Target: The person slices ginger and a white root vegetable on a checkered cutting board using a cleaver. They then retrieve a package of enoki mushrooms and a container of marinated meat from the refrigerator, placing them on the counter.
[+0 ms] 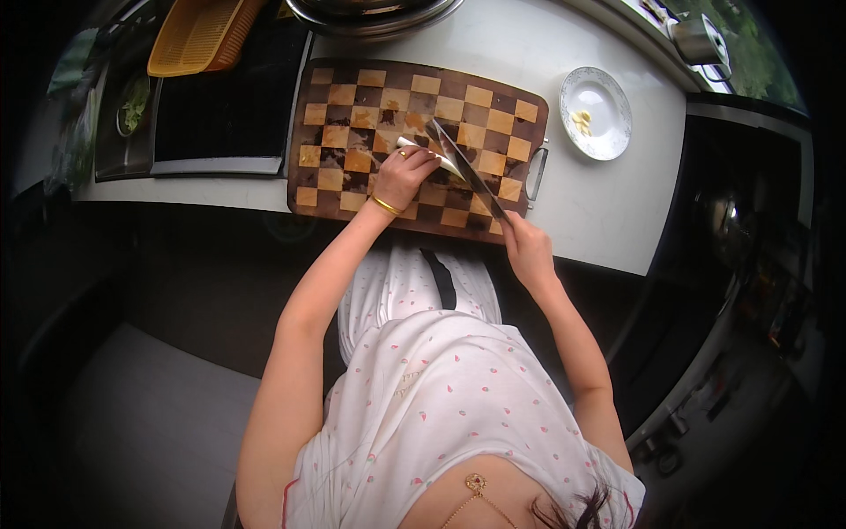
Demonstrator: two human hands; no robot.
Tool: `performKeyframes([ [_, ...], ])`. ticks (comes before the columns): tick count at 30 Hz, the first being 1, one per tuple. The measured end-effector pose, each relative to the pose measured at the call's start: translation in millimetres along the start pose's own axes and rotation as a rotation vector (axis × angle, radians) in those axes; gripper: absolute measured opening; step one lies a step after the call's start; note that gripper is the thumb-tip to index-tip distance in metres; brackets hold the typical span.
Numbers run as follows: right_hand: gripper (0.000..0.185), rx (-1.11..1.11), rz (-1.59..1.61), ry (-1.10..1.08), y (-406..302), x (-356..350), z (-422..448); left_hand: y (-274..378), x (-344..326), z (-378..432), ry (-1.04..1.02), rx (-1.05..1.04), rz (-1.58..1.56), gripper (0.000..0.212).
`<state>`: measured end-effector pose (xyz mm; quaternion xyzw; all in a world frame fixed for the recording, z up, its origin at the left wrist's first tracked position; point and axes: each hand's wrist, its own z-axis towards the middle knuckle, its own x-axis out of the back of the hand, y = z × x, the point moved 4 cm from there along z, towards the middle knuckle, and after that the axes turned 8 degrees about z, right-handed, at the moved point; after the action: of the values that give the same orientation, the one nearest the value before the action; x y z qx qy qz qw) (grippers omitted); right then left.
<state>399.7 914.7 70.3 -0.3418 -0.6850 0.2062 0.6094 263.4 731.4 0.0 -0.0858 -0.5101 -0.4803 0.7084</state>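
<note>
A white scallion stalk [453, 166] lies slantwise on a checkered wooden cutting board [423, 84]. My left hand [401, 177] grips the stalk with its fingertips, covering its middle; a ring and a gold bangle are on that hand and wrist. In my right hand [531, 250] is the handle of a kitchen knife [468, 170]. The blade runs up and leftward across the board, close beside the stalk. Whether its edge touches the stalk I cannot tell. Damp patches mark the board's surface.
Right of the board stands a white plate [605, 99] with several pale slices, perhaps garlic [581, 123]. A metal handle [539, 173] juts from the board's right end. Stacked metal bowls [377, 20] are behind it. Leftward are a yellow plastic basket [192, 40] and a sink [125, 155] holding greens [135, 106].
</note>
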Motion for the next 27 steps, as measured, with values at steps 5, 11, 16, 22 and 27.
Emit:
performKeyframes([
  [5,0.013,-0.002,-0.052,-0.026,1.1,-3.8,3.3,-1.3,-2.9,-3.3,0.002,-0.012,0.026,0.019],
  [11,0.013,-0.014,-0.104,-0.081,11.3,3.4,-7.1,-0.9,-0.7,-3.5,-0.012,-0.021,0.026,0.019],
  [16,0.012,-0.048,-0.181,-0.103,-0.3,-16.4,11.0,0.2,1.3,-1.9,-0.022,-0.019,0.037,0.020],
  [22,0.012,-0.051,-0.028,-0.044,-1.7,-9.8,10.2,-1.9,1.4,-2.9,-0.040,-0.034,0.035,0.022],
  [27,0.013,-0.033,-0.032,-0.058,-14.9,-10.8,20.3,-1.8,2.1,-3.4,-0.023,-0.043,0.031,0.021],
])
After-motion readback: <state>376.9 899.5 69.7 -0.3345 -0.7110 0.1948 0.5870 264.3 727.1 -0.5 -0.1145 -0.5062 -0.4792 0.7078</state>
